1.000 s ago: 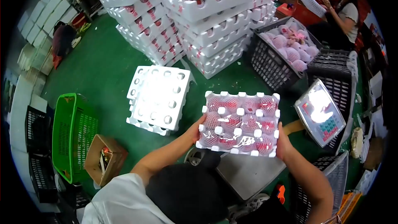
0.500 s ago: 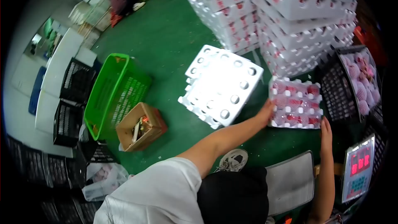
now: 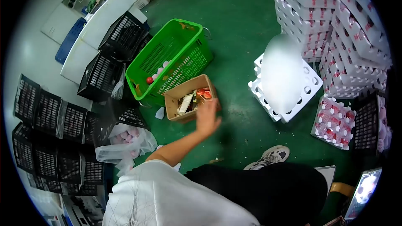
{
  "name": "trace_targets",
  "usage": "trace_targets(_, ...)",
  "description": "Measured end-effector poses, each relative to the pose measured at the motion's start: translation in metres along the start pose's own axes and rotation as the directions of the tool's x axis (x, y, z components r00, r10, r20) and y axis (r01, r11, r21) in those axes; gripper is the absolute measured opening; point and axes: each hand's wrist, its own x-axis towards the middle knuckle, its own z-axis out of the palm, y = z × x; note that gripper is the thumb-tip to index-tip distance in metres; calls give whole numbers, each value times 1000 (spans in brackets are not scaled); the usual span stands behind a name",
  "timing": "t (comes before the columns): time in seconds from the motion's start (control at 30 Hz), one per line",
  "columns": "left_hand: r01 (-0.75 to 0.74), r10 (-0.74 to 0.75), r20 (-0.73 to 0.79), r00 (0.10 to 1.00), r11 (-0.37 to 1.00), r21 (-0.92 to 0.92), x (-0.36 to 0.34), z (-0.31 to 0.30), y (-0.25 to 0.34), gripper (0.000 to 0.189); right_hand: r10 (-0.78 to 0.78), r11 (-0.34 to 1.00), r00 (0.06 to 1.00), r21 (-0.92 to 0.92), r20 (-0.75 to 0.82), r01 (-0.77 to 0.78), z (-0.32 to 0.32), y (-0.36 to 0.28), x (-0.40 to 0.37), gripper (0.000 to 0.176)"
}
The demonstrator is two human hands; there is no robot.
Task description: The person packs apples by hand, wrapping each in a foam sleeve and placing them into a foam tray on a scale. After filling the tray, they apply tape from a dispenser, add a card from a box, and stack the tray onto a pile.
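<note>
My left hand (image 3: 207, 118) reaches over the near right edge of a small cardboard box (image 3: 180, 100). Its fingers stretch forward and the thumb stands apart, with nothing visible in them. Inside the box are orange-red items (image 3: 204, 93) and a pale flat piece (image 3: 185, 104), too small to name. My right hand is out of view. On the floor at the right sits a foam tray of net-wrapped red fruit (image 3: 334, 122), with no hand on it. A white foam tray with round holes (image 3: 307, 86) lies to its upper left, partly covered by a bright white blur.
A green basket (image 3: 197, 54) with a few fruits stands behind the box. Stacked foam trays (image 3: 307, 16) rise at the upper right. Black crates (image 3: 98, 75) line the left, with a plastic bag of fruit (image 3: 125, 142). A lit display (image 3: 364, 190) is at lower right.
Both hands have left the fruit tray, which now rests on the floor. My left hand has swung left to the cardboard box; my right hand has gone out of view. The view has turned left.
</note>
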Motion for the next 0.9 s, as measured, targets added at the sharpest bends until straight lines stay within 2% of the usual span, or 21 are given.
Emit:
trace_targets(0.07,-11,51,-150,987,966,259,-14,51,-106,45,-160,980,987,-124,-3,158,9,0,-3,30)
trace_targets(0.1,-5,11,-35,999,981,192,-15,60,-121,35,-243,953,970,-188,0,239,8,-4,-3,27)
trace_targets(0.13,1,-12,79,997,992,126,-8,70,-137,25,-367,835,930,-431,25,342,7,-11,0,25)
trace_targets(0.17,9,-22,202,979,998,64,-4,73,-147,16,-465,656,882,-638,80,403,7,-20,-1,23)
trace_targets(0.2,-66,65,76,995,998,13,-7,62,-130,11,-527,427,834,-798,164,426,5,-29,-5,21)
trace_targets(0.23,-111,117,128,985,992,-52,-13,66,-123,11,-495,455,857,-798,142,395,5,-40,-9,23)
trace_targets(0.3,-206,254,220,942,954,-218,-26,59,-103,14,-360,618,931,-731,64,289,7,-63,-11,27)
trace_targets(0.33,-246,331,250,910,916,-318,-32,50,-91,17,-313,659,949,-709,45,252,6,-74,-12,29)
trace_targets(0.37,-215,385,289,876,850,-481,-33,59,-92,25,-288,667,957,-708,40,230,4,-82,-13,31)
trace_targets(0.47,-195,396,239,887,789,-583,-7,86,-93,42,-226,696,974,-696,21,177,1,-95,-18,38)
trace_targets(0.5,-445,538,57,841,749,-490,1,104,-94,49,-214,700,977,-695,12,162,1,-97,-19,40)
trace_targets(0.6,-492,476,330,815,870,-40,15,124,-75,55,-182,716,983,-687,-7,127,0,-99,-25,47)
trace_targets(0.63,-371,352,490,797,926,-62,26,126,-66,49,-179,723,984,-681,-19,118,0,-100,-26,49)
trace_targets(0.73,-345,337,531,777,934,-89,45,135,-76,36,-247,782,965,-606,-85,146,6,-105,-34,49)
trace_targets(0.77,-337,359,402,842,933,-126,44,126,-81,33,-274,802,956,-574,-108,165,9,-104,-35,47)
trace_targets(0.83,-332,361,126,924,921,-201,36,90,-82,26,-228,873,960,-471,-161,128,8,-96,-32,46)
trace_targets(0.87,-223,270,124,955,928,-298,35,73,-76,25,-207,901,961,-419,-184,114,7,-94,-29,46)
trace_targets(0.9,-108,171,131,977,914,-391,31,52,-69,24,-263,890,943,-427,-201,157,8,-97,-28,44)
